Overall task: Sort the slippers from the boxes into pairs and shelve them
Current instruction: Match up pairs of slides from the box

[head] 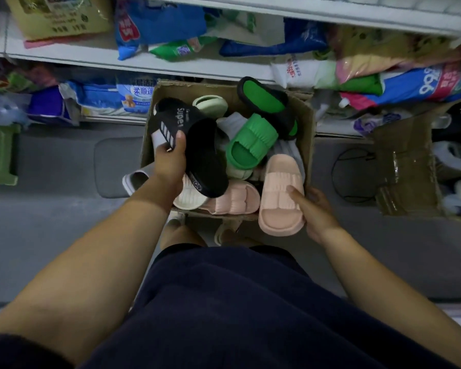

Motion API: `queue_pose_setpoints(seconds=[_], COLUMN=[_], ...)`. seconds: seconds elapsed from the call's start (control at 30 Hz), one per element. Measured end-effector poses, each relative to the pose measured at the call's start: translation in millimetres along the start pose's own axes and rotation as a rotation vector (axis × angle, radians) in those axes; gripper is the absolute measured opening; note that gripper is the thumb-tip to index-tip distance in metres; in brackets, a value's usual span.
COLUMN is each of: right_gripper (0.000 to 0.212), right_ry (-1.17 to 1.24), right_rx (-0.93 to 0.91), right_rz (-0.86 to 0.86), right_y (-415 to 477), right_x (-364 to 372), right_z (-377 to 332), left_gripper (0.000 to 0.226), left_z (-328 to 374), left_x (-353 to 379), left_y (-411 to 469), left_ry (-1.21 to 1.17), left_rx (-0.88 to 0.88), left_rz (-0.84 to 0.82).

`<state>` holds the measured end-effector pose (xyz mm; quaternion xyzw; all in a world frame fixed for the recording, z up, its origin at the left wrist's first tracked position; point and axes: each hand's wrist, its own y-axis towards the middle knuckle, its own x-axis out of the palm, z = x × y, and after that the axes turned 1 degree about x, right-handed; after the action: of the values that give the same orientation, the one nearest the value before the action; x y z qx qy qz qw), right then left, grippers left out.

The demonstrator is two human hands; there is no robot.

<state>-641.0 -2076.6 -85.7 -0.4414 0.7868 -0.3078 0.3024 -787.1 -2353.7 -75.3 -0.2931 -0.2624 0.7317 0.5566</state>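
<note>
I count at the open brown cardboard box (308, 113) on the floor: one green ribbed foam slipper (250, 145), one black-and-green slipper (266, 102) and one pink ribbed slipper (232, 198) inside, a second pink slipper (280, 193) clamped in right hand (317, 209) fingers at its near corner, and one black striped slipper (205, 155) clamped in left hand (169, 161) fingers above it.

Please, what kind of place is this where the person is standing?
Probably a small shop or its stockroom. White shelves hold bagged household goods, and a cardboard box of loose slippers stands before them, with a second box beside it.
</note>
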Motion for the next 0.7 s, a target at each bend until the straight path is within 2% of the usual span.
queue_pose_setpoints(seconds=[0.03,0.1,0.2,0.23,0.3,0.33,0.43,0.5,0.57,0.7], right_gripper=[0.025,0.035,0.079,0.084,0.067,0.059,0.058,0.053,0.037,0.052], right_ry=[0.044,0.125,0.239,0.269,0.279,0.264,0.236,0.197,0.101,-0.207], right_rx=[0.003,0.014,0.023,0.023,0.015,0.011,-0.004,-0.015,-0.035,-0.075], right_rz=[-0.007,-0.023,-0.112,-0.159,-0.291,-0.35,-0.463,-0.513,-0.544,-0.427], right_y=[-2.8,-10.8,-23.4,-26.6,-32.7,-34.3,-41.3,-43.0,-39.9,-8.4], right_x=[-0.4,3.1,13.3,16.9,23.9,28.5,46.1,58.0,62.9,50.7], right_z=[-1.7,-6.0,-16.9,-21.1,-31.5,-35.4,-45.3,-50.2,-56.9,-55.9], left_gripper=[0.053,0.06,0.07,0.069,0.064,0.063,0.063,0.051,0.051,0.058], left_z=[-0.9,-0.8,-3.3,-4.6,-6.2,-4.1,5.3,3.5,3.2,-3.1], left_x=[3.3,4.7,-3.2,-5.1,-6.0,-4.8,2.3,3.9,1.1,-20.5], left_y=[3.6,5.2,-4.9,-15.1,-42.9,-59.9,-100.1,-106.7,-105.5,-87.5], left_ry=[0.105,0.306,0.539,0.557,0.519,0.492,0.291,0.195,0.127,-0.037], left_rx=[0.033,0.083,0.236,0.321,0.408,0.373,0.098,0.014,0.005,-0.009], left_rz=[0.048,0.137,0.226,0.197,0.067,-0.024,-0.377,-0.494,-0.422,-0.246])
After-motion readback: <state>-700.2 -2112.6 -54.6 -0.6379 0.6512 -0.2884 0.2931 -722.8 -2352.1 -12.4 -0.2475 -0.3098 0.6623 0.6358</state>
